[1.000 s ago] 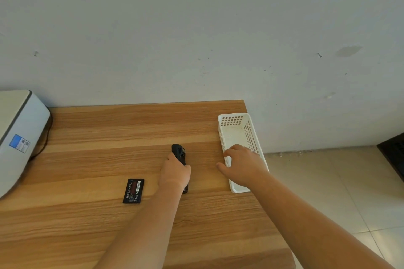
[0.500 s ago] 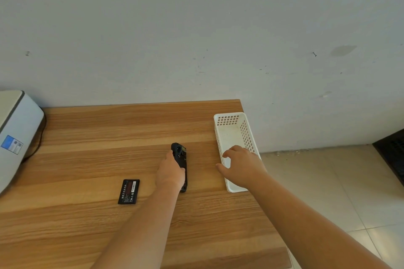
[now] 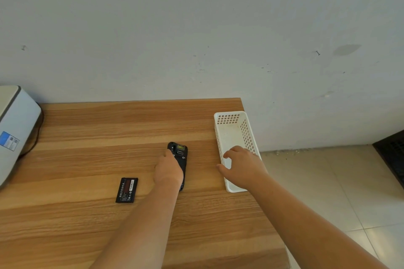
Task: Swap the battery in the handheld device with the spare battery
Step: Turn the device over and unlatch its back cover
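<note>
While the handheld device (image 3: pixel 180 160) lay back-up on the wooden worktop (image 3: pixel 87 129), it was covered along its left side by the left hand (image 3: pixel 168 170), whose fingers were hidden behind the knuckles; whether the device was gripped or merely pressed could not be told. The spare battery (image 3: pixel 127 190) was seen flat on the worktop just to the left of that hand, label up and untouched. The right hand (image 3: pixel 243 169) was held over the near end of a white basket (image 3: pixel 228 116) at the worktop's right edge, its fingers loosely spread and nothing seen in them. A grey machine (image 3: pixel 15 129) was partly seen at the far left. The swap was judged to be at an early stage: no battery had visibly been taken out, and the opening of the back, the removal of the old cell and the fitting of the spare were all taken to be still ahead.
</note>
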Demonstrator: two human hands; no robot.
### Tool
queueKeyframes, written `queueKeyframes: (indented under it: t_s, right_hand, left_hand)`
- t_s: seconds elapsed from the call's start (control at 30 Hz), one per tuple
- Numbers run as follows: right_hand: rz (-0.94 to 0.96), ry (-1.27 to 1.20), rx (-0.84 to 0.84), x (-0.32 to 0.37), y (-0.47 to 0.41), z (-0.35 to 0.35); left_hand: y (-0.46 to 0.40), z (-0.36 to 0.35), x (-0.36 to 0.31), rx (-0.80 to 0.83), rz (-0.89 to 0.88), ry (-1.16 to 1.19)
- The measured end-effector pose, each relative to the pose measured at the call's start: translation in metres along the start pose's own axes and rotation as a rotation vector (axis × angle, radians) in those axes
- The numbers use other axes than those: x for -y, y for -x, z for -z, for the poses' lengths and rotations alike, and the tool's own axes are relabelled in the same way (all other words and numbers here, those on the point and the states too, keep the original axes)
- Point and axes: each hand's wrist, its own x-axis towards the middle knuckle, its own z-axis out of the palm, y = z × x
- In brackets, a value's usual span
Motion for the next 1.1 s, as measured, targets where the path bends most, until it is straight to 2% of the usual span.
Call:
queueKeyframes:
  t_s: [0.23,0.53,0.9,1.1]
  right_hand:
    - [0.003,-0.005,-0.002,0.0,-0.002,0.001]
    - [0.005,0.004,0.008,0.003,-0.005,0.0]
    - [0.027,0.022,0.014,0.023,-0.009,0.001]
    - [0.068,0.008,0.027,0.045,-0.013,0.0]
  left_hand:
    - [-0.009,-0.007,0.002,0.027,0.108,0.066]
    - [-0.013,-0.003,0.011,0.081,0.074,0.011]
    - [-0.004,0.03,0.039,0.023,-0.217,-0.194]
    - [0.0,0.058,0.059,0.069,-0.267,-0.246]
